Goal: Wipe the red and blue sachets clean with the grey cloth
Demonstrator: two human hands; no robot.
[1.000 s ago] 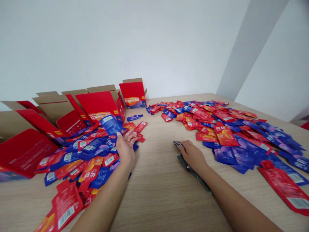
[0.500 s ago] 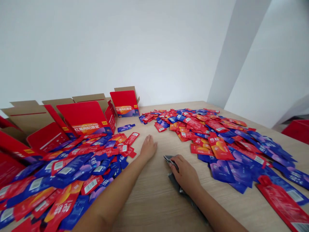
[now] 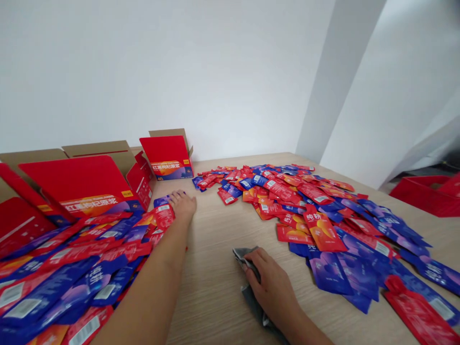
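Note:
My left hand [image 3: 183, 205] reaches out to the left pile of pouches, palm down, with its fingers stretched over a blue pouch [image 3: 160, 200] and touching or hovering just at it; I cannot tell which. A red pouch [image 3: 164, 215] with a white barcode label lies just below those fingers. My right hand [image 3: 268, 278] rests on the table, closed around a dark grey cloth [image 3: 256, 306]. Part of the cloth sticks out past the thumb, and the rest trails under the wrist. Red and blue pouches [image 3: 89, 268] are heaped along my left forearm.
Opened red cartons [image 3: 86, 179] line the left side, with another red carton [image 3: 167, 155] against the wall. A wide heap of red and blue pouches [image 3: 298, 196] covers the right of the wooden table [image 3: 212, 230]. A red bin [image 3: 417, 196] stands beyond the right edge.
My left hand has moved left and forward from the bare tabletop to the blue pouch. My right hand keeps hold of the cloth. The view has shifted slightly.

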